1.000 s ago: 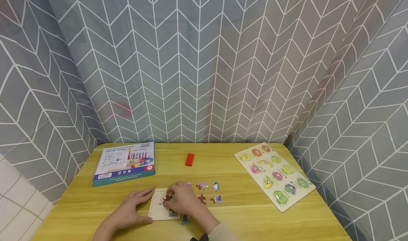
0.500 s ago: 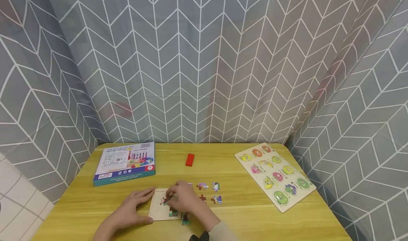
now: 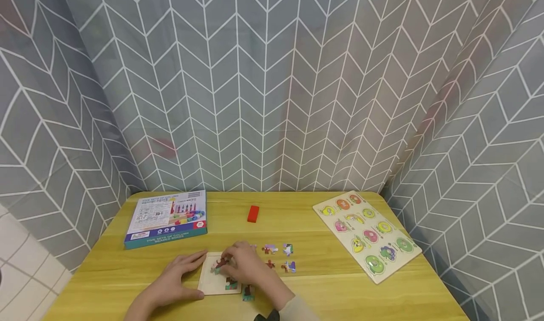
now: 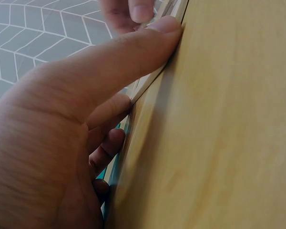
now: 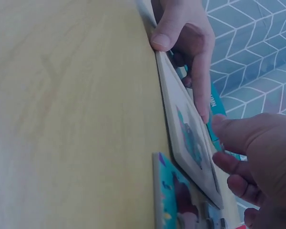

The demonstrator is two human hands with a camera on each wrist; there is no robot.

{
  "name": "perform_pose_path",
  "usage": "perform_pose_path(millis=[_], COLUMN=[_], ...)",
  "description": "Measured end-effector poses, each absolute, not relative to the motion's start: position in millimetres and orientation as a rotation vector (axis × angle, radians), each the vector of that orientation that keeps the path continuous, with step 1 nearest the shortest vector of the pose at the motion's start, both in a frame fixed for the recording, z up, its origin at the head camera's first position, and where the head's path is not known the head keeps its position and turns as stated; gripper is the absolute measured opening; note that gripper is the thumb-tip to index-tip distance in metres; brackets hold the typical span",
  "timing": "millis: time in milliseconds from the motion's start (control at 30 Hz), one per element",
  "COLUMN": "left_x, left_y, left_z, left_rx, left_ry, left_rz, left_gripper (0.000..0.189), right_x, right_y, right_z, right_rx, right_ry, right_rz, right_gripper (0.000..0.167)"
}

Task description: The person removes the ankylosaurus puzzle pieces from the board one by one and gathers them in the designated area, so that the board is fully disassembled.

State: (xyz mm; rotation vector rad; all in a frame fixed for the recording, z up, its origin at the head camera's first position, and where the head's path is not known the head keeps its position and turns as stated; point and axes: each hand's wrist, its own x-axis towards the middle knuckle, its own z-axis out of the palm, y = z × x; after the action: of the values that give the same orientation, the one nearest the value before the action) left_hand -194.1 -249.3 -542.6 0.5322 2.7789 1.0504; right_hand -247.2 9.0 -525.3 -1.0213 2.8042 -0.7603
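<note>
A pale square puzzle tray (image 3: pixel 211 283) lies near the table's front edge. My left hand (image 3: pixel 174 277) holds its left side, thumb at the near corner and index finger at the far one; the thumb (image 4: pixel 152 43) lies on the rim in the left wrist view. My right hand (image 3: pixel 246 264) is over the tray, pinching a brown and pink jigsaw piece (image 3: pixel 219 263) that its fingers partly cover. A teal and dark piece (image 3: pixel 231 283) sits in the tray's near right corner. Just outside that corner lies another teal piece (image 3: pixel 248 292), seen close in the right wrist view.
Several loose jigsaw pieces (image 3: pixel 288 266) lie right of my right hand. Behind them is a red block (image 3: pixel 253 213). A boxed bead toy (image 3: pixel 165 218) stands back left, a fruit knob puzzle board (image 3: pixel 340 238) at right. Patterned curtains (image 3: pixel 263 85) surround the table.
The piece under my right fingertips has turned and tilted slightly, showing a teal edge. My left hand and the tray have stayed put.
</note>
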Motion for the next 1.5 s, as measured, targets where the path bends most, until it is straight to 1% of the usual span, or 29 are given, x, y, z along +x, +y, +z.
perform_pose_path(millis=[133, 267, 433, 600, 767, 833, 933, 1033, 1200, 1400, 1500], left_x=[-194.0, -193.9, -194.1, -194.2, -193.0, -192.8, -193.5, -193.8, -192.4, -191.1, -191.6], left_y=[-249.5, -249.0, -248.6, -248.7, -248.7, -248.8, -248.9, -248.8, -248.1, -247.0, -247.5], left_z=[-542.9, -543.3, -544.3, -544.1, -542.4, -542.0, -542.2, -542.4, -542.4, -541.4, -541.2], left_rx=[0.541, 0.544, 0.524, 0.513, 0.516, 0.516, 0.522, 0.530, 0.527, 0.522, 0.519], left_ry=[2.787, 2.803, 2.795, 2.777, 2.783, 2.782, 2.780, 2.785, 2.813, 2.813, 2.804], left_rz=[1.051, 1.033, 1.034, 1.054, 1.061, 1.062, 1.060, 1.052, 1.031, 1.020, 1.028], left_gripper=[0.099, 0.099, 0.099, 0.099, 0.098, 0.099, 0.099, 0.099, 0.099, 0.098, 0.099], right_x=[-247.6, -246.8, -246.4, -244.7, -234.9, -227.4, -213.4, -200.0, -184.2, -177.9, -178.1], right_y=[12.5, 25.0, 51.7, 87.2, 120.8, 131.7, 143.3, 149.1, 149.0, 145.7, 146.0], right_z=[-521.4, -513.0, -503.2, -501.8, -504.5, -507.5, -514.7, -523.1, -534.3, -545.3, -550.0], right_rx=[-0.976, -1.004, -1.037, -1.027, -0.893, -0.823, -0.785, -0.815, -0.849, -0.878, -0.898], right_ry=[2.768, 2.760, 2.825, 2.906, 2.911, 2.883, 2.843, 2.807, 2.746, 2.703, 2.747], right_rz=[-0.892, -1.029, -1.148, -1.225, -1.281, -1.277, -1.262, -1.278, -1.307, -1.313, -1.275], right_gripper=[0.023, 0.023, 0.021, 0.022, 0.023, 0.022, 0.021, 0.020, 0.024, 0.024, 0.027])
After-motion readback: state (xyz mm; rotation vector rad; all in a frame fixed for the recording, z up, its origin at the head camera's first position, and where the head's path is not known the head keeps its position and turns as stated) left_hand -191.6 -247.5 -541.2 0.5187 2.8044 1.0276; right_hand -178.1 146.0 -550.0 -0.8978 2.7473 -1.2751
